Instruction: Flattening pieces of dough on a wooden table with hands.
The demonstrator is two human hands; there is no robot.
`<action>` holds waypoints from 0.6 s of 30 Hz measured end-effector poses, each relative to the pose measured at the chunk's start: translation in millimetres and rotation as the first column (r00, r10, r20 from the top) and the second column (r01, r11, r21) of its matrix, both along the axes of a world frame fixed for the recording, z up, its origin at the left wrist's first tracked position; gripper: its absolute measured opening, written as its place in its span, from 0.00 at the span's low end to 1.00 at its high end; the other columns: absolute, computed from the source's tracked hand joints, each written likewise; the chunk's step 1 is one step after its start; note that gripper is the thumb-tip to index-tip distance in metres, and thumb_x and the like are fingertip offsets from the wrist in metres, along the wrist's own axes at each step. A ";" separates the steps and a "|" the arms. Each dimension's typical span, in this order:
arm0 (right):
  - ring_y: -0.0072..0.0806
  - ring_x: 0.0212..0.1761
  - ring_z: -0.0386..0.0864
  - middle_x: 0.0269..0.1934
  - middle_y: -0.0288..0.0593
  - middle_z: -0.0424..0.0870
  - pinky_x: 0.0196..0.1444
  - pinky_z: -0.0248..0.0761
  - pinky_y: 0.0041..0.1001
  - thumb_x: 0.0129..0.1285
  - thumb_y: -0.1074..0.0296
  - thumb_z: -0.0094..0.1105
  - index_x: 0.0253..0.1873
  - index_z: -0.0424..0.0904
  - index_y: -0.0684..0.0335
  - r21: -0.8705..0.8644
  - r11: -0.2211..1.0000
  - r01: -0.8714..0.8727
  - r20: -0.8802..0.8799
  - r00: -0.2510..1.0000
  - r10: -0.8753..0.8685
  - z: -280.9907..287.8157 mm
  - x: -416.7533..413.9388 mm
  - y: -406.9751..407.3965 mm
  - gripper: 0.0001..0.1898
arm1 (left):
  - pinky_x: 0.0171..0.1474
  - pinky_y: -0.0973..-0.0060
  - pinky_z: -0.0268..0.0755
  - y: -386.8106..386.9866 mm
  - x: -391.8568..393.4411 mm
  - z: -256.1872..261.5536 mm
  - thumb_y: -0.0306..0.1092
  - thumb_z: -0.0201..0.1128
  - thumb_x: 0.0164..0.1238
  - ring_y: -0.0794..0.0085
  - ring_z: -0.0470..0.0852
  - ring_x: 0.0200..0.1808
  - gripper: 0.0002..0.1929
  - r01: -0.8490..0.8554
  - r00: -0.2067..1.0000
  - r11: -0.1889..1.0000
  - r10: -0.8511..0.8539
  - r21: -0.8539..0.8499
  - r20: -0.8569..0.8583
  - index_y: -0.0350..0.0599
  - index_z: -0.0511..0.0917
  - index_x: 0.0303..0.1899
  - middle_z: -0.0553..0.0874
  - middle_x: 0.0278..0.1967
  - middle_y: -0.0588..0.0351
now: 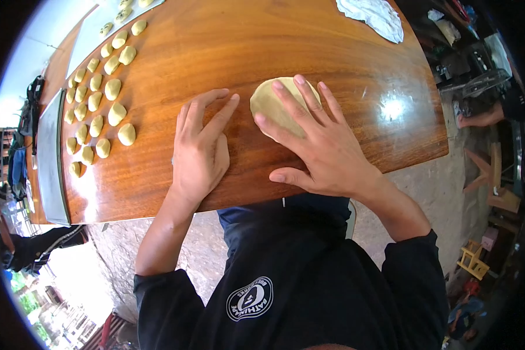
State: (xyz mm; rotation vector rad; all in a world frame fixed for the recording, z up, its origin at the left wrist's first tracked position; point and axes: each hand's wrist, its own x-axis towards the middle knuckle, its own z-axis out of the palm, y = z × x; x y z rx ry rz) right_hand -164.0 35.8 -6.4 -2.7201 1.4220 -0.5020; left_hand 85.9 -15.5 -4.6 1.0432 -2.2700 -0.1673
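Observation:
A flat, round sheet of pale yellow dough (267,98) lies on the polished wooden table (227,48) in front of me. My right hand (321,131) rests over its right side with the fingers spread, covering part of it; the thumb points left over bare wood. To the left of the dough is my left hand (203,140), its fingers loosely bent and apart, holding nothing that I can see. Farther left, small lumps of the same dough (117,113) lie in uneven rows on the wood.
A grey tray (51,162) lies along the left edge. At the far left, a white sheet (89,41) bears several dough pieces. A crumpled white cloth (372,17) lies at the far right. Beyond the table, a person's leg (483,117) shows right, near wooden stools (472,260).

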 end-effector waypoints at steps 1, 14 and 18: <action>0.62 0.91 0.51 0.88 0.58 0.58 0.89 0.39 0.65 0.75 0.19 0.44 0.85 0.71 0.47 -0.002 1.000 0.001 0.000 1.000 -0.001 -1.4 2.9 -0.4 0.46 | 0.73 0.55 0.74 -0.5 0.0 -0.3 0.09 0.56 0.55 0.45 0.82 0.67 0.31 -0.006 1.000 1.000 0.007 0.027 -0.029 0.38 0.89 0.62 0.85 0.64 0.42; 0.66 0.91 0.49 0.88 0.59 0.58 0.88 0.40 0.67 0.77 0.20 0.44 0.82 0.75 0.47 -0.001 0.996 0.090 -0.037 0.995 -0.090 1.3 13.0 3.8 0.44 | 0.75 0.54 0.73 -1.1 2.5 -2.8 0.11 0.58 0.54 0.43 0.80 0.69 0.27 0.082 0.996 0.992 -0.078 0.094 -0.048 0.35 0.91 0.55 0.84 0.65 0.41; 0.67 0.91 0.48 0.88 0.60 0.58 0.88 0.39 0.67 0.75 0.18 0.42 0.81 0.77 0.34 0.001 0.998 0.066 -0.099 0.993 -0.066 12.5 -9.0 12.4 0.41 | 0.71 0.54 0.75 0.6 -1.2 0.9 0.14 0.61 0.54 0.45 0.80 0.67 0.26 0.089 0.995 0.994 -0.084 0.070 -0.060 0.36 0.91 0.56 0.83 0.64 0.43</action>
